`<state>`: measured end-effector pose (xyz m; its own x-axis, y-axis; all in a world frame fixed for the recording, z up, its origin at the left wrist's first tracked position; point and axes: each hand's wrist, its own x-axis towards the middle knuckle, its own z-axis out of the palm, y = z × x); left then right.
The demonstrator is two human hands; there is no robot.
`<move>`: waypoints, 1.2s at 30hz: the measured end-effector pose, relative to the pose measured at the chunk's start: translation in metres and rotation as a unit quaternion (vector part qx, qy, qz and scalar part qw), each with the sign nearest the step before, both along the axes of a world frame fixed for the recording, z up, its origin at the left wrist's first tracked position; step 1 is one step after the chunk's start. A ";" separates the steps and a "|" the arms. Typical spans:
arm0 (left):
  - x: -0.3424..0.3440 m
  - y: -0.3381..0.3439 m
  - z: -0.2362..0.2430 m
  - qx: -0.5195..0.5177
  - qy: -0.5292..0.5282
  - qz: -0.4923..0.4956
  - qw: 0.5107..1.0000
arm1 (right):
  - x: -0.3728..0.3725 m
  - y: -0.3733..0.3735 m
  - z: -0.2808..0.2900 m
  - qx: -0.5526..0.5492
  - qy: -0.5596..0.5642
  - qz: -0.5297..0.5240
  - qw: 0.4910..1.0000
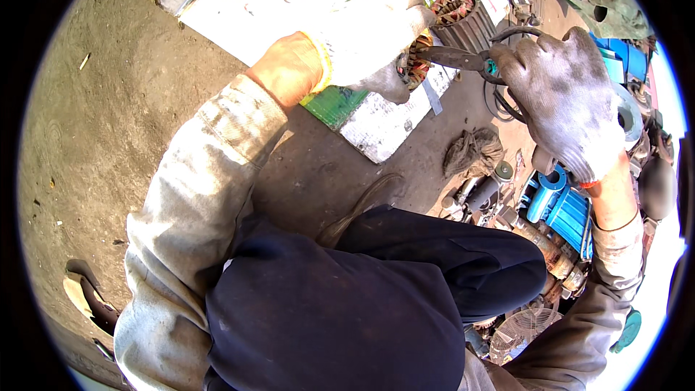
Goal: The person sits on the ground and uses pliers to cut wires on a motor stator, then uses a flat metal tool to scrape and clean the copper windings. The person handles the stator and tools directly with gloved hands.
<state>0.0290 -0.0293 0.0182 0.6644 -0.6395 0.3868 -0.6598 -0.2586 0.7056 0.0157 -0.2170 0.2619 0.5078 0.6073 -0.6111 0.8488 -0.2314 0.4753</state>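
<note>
Head view showed the gloved left hand (376, 40) closed on a motor's copper winding (418, 65) over a white board (376, 127), while the gloved right hand (561, 98), arm bent upward, clamped pliers (463, 58) whose tips met the winding.

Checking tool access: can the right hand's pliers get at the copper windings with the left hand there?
Probably yes. The pliers in the right hand already point at the copper windings; the left hand grips from the other side, leaving the tips a free way in.
</note>
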 end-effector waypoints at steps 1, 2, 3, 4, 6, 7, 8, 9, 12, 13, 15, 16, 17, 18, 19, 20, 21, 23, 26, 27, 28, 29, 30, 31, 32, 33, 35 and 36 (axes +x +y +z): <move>0.000 0.000 -0.001 0.001 0.001 0.000 1.000 | 0.000 0.000 -0.002 -0.002 -0.002 0.000 1.000; 0.000 0.000 -0.002 0.002 0.002 -0.001 1.000 | 0.000 0.000 -0.004 -0.005 -0.003 0.000 1.000; 0.000 0.000 -0.002 0.002 0.001 -0.001 1.000 | -0.001 -0.001 -0.005 -0.002 -0.006 0.007 1.000; 0.000 0.000 -0.002 0.002 0.000 -0.001 1.000 | -0.002 -0.003 -0.007 0.002 -0.009 0.013 1.000; 0.000 0.000 -0.002 0.004 0.001 0.000 1.000 | -0.002 -0.004 -0.007 0.007 -0.009 0.015 1.000; 0.000 0.000 -0.001 0.006 0.003 0.001 1.000 | -0.002 -0.003 -0.007 0.008 -0.006 0.009 1.000; 0.000 0.000 -0.001 0.008 0.004 0.002 1.000 | -0.001 -0.003 -0.008 0.010 -0.002 0.004 1.000; 0.000 0.000 -0.001 0.013 0.010 0.001 1.000 | -0.001 -0.003 -0.008 0.007 -0.004 0.011 1.000; 0.000 0.001 -0.001 0.025 0.022 -0.001 0.999 | -0.002 -0.003 -0.009 -0.005 -0.008 0.022 1.000; 0.000 0.003 0.001 0.028 0.022 -0.001 0.999 | -0.002 -0.002 -0.008 -0.011 -0.007 0.020 1.000; 0.000 0.003 0.002 0.029 0.021 -0.002 0.999 | -0.002 -0.001 -0.007 -0.019 -0.007 0.024 0.999; 0.000 0.003 0.002 0.026 0.020 -0.003 0.999 | -0.001 -0.001 -0.007 -0.021 -0.008 0.032 0.999; 0.000 0.002 0.001 0.024 0.019 -0.003 1.000 | -0.001 -0.002 -0.007 -0.023 -0.009 0.039 0.999; 0.001 0.002 0.001 0.030 0.017 -0.002 0.999 | 0.000 -0.003 -0.007 -0.014 -0.004 0.031 0.999; 0.001 0.003 0.002 0.037 0.015 -0.002 0.999 | 0.001 -0.004 -0.008 -0.005 0.001 0.023 1.000; 0.002 0.003 0.002 0.043 0.013 -0.001 0.999 | 0.001 -0.005 -0.008 0.004 0.006 0.015 1.000; 0.002 0.003 0.001 0.041 0.010 0.001 0.999 | 0.003 -0.003 -0.007 0.001 0.011 0.010 1.000; 0.002 0.001 -0.003 0.036 0.003 0.005 0.999 | 0.006 0.003 -0.005 -0.004 0.020 -0.001 1.000; 0.001 0.001 -0.003 0.040 0.003 0.007 0.999 | 0.004 0.000 -0.008 0.009 0.001 0.026 1.000; 0.001 0.001 -0.003 0.036 0.005 0.008 0.999 | 0.003 0.000 -0.008 0.003 -0.001 0.021 1.000; 0.001 0.002 -0.002 0.032 0.006 0.008 0.999 | 0.001 0.000 -0.008 -0.004 -0.002 0.016 1.000; 0.001 0.002 -0.002 0.027 0.008 0.008 1.000 | 0.001 0.001 -0.007 -0.010 -0.004 0.011 1.000; 0.001 0.002 -0.003 0.027 0.008 0.009 1.000 | 0.001 0.002 -0.007 -0.013 -0.004 0.013 1.000; 0.001 0.002 -0.003 0.027 0.008 0.009 1.000 | 0.002 0.003 -0.006 -0.015 -0.003 0.014 1.000; 0.001 0.002 -0.004 0.026 0.008 0.009 1.000 | 0.002 0.004 -0.006 -0.018 -0.003 0.016 1.000; 0.001 0.003 -0.002 0.027 0.008 0.009 1.000 | 0.003 0.002 -0.007 0.001 0.004 0.006 1.000; 0.001 0.005 0.002 0.029 0.008 0.007 1.000 | 0.005 -0.004 -0.009 0.039 0.017 -0.015 0.999; 0.001 0.004 0.001 0.028 0.014 0.006 0.999 | 0.007 0.000 -0.007 0.025 0.032 -0.075 0.996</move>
